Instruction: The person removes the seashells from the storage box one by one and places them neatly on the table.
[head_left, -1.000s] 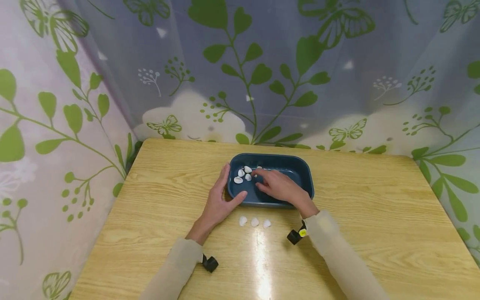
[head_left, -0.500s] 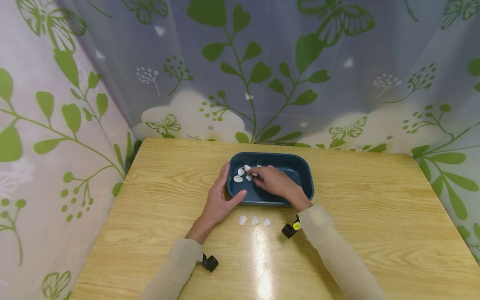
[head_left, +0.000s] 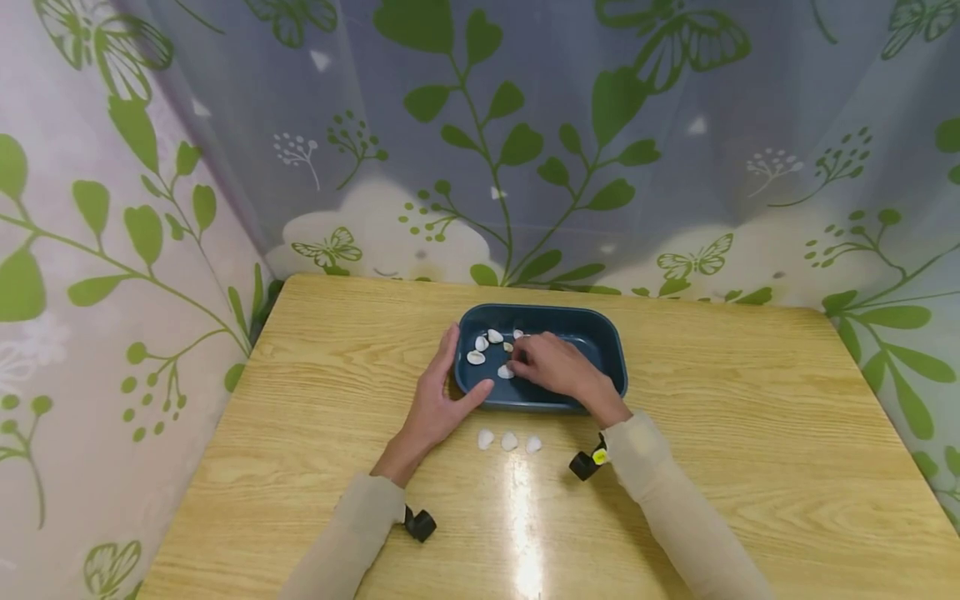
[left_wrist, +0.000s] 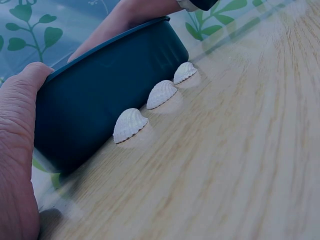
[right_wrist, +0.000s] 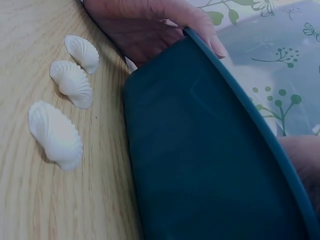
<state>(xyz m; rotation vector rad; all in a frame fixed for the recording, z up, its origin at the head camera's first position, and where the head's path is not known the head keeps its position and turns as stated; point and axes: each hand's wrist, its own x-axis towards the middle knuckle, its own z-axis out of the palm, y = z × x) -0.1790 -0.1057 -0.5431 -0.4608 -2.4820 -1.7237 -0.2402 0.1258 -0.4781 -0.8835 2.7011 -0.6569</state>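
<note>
My left hand (head_left: pixel 444 400) lies against the left end of a dark blue plastic tub (head_left: pixel 592 404), fingers fairly straight along its outside and thumb over the front rim. My right hand (head_left: pixel 553 362) reaches inside with curled fingers, and its thumb and fingertips pinch a white seashell (head_left: pixel 506 372) low over the tub floor. Several other shells lie left of it, among them a white shell (head_left: pixel 476 357) and a small yellowish shell (head_left: pixel 507 347). In the right wrist view the tub wall (right_wrist: pixel 200 140) hides the held shell and most of the right hand.
Three ribbed white shells stand in a row on the wooden table before the tub: a left shell (head_left: pixel 486 439), a middle shell (head_left: pixel 509 442) and a right shell (head_left: pixel 533 444). A patterned curtain (head_left: pixel 480 150) hangs behind the table's far edge.
My right hand has drawn one shell away from the cluster, toward the front of the tub. The small yellowish shell now shows behind the fingers. My left hand and the tub have stayed put.
</note>
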